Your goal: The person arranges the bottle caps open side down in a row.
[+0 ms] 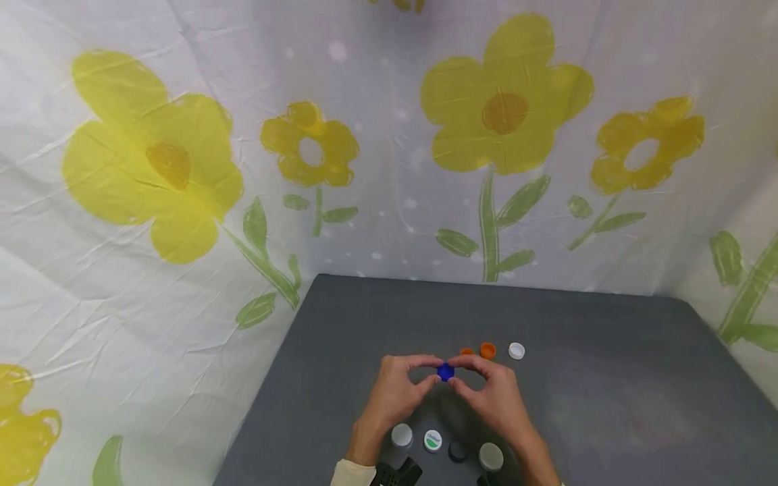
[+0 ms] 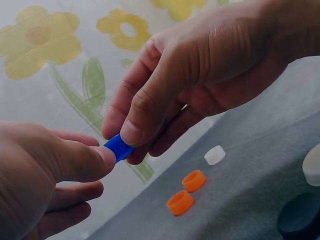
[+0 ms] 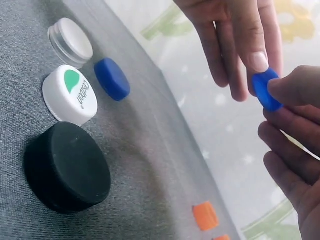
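A small blue bottle cap [image 1: 446, 372] is held up over the grey table by both hands. My left hand [image 1: 389, 395] pinches its left side between thumb and fingertips. On the opposite side, my right hand [image 1: 498, 398] pinches it the same way. The left wrist view shows the cap [image 2: 119, 148] tilted, with both thumbs on its near face. In the right wrist view a second blue cap [image 3: 112, 79] lies on the table below the hands.
Beyond the hands lie two orange caps [image 1: 487, 350] and a white cap [image 1: 516, 350]. Nearer are a pale cap [image 1: 402, 435], a white cap with a green mark [image 1: 433, 441], a black cap [image 1: 457, 451] and a grey lid [image 1: 491, 457]. A flowered curtain [image 1: 389, 236] surrounds the table.
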The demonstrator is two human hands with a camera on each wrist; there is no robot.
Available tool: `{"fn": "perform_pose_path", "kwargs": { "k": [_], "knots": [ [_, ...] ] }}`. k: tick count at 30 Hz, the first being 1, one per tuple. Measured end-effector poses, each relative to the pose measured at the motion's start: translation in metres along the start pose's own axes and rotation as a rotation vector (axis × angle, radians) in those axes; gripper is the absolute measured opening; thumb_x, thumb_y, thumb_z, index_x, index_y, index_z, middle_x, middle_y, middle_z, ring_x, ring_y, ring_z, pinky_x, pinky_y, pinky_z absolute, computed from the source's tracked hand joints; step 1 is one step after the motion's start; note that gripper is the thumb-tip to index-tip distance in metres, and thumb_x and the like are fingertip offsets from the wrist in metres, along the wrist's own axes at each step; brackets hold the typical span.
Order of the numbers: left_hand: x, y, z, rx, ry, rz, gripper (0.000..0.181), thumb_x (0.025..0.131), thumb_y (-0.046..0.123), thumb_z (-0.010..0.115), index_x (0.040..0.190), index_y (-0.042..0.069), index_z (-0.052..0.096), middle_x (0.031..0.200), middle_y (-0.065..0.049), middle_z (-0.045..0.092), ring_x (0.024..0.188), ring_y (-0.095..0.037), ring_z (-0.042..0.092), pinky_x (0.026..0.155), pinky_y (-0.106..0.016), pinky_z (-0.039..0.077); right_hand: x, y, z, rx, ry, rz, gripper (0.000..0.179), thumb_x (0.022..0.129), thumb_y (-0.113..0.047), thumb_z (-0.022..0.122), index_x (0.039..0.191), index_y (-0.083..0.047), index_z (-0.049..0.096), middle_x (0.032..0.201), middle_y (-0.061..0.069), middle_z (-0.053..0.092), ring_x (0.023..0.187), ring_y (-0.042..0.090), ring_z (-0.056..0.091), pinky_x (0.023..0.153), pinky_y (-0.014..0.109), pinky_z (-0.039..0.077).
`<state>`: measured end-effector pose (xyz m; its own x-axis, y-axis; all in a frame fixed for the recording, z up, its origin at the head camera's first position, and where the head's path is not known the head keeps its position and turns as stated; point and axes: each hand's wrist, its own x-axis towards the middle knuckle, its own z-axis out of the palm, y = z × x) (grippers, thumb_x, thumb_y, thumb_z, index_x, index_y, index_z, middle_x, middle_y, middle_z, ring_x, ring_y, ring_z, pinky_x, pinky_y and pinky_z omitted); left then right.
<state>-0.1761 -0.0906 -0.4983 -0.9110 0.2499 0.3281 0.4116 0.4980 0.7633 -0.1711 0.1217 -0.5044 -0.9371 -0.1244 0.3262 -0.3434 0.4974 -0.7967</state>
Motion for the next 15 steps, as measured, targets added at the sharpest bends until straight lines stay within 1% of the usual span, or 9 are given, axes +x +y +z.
{"fn": "perform_pose_path", "kwargs": {
  "k": [4, 7, 9, 11, 15],
  "knots": [
    [-0.003, 0.000, 0.001, -0.001, 0.006, 0.010, 0.021, 0.096, 0.012, 0.085, 0.117, 0.016, 0.086, 0.115, 0.002, 0.085, 0.112, -0.017, 0.079, 0.097, -0.045, 0.065, -0.001, 0.000, 0.000, 0.005, 0.007, -0.025, 0.032, 0.086, -0.007, 0.092, 0.112, -0.024, 0.083, 0.110, -0.010, 0.083, 0.111, 0.017, 0.078, 0.100, 0.055, 0.062],
    [-0.005, 0.001, 0.001, -0.009, 0.009, 0.018, 0.022, 0.096, 0.011, 0.085, 0.117, 0.015, 0.086, 0.116, 0.002, 0.085, 0.112, -0.018, 0.080, 0.098, -0.046, 0.065, -0.002, 0.000, 0.000, -0.006, 0.011, -0.044, 0.032, 0.086, -0.007, 0.092, 0.112, -0.023, 0.083, 0.110, -0.011, 0.083, 0.110, 0.015, 0.078, 0.099, 0.050, 0.063],
    [-0.007, 0.001, 0.001, -0.017, 0.015, 0.032, 0.023, 0.096, 0.009, 0.085, 0.119, 0.014, 0.085, 0.117, 0.001, 0.084, 0.112, -0.019, 0.080, 0.098, -0.046, 0.065, -0.003, 0.000, 0.000, -0.011, 0.012, -0.047, 0.031, 0.086, -0.008, 0.093, 0.111, -0.023, 0.083, 0.110, -0.010, 0.083, 0.109, 0.015, 0.078, 0.098, 0.049, 0.064],
    [-0.008, 0.001, 0.001, -0.025, 0.032, 0.060, 0.026, 0.095, 0.007, 0.085, 0.120, 0.012, 0.085, 0.117, 0.000, 0.084, 0.112, -0.020, 0.080, 0.099, -0.045, 0.065, -0.004, 0.000, -0.001, -0.016, 0.014, -0.043, 0.029, 0.087, -0.008, 0.092, 0.111, -0.022, 0.083, 0.110, -0.009, 0.083, 0.109, 0.015, 0.078, 0.098, 0.049, 0.064],
    [-0.012, 0.000, 0.003, -0.027, 0.093, 0.152, 0.030, 0.091, 0.001, 0.087, 0.120, 0.009, 0.084, 0.118, -0.003, 0.084, 0.111, -0.020, 0.081, 0.099, -0.043, 0.065, -0.005, 0.000, -0.001, 0.012, 0.007, -0.015, 0.027, 0.089, -0.009, 0.090, 0.113, -0.020, 0.082, 0.111, -0.007, 0.083, 0.109, 0.017, 0.079, 0.099, 0.052, 0.064]
  ]
}}
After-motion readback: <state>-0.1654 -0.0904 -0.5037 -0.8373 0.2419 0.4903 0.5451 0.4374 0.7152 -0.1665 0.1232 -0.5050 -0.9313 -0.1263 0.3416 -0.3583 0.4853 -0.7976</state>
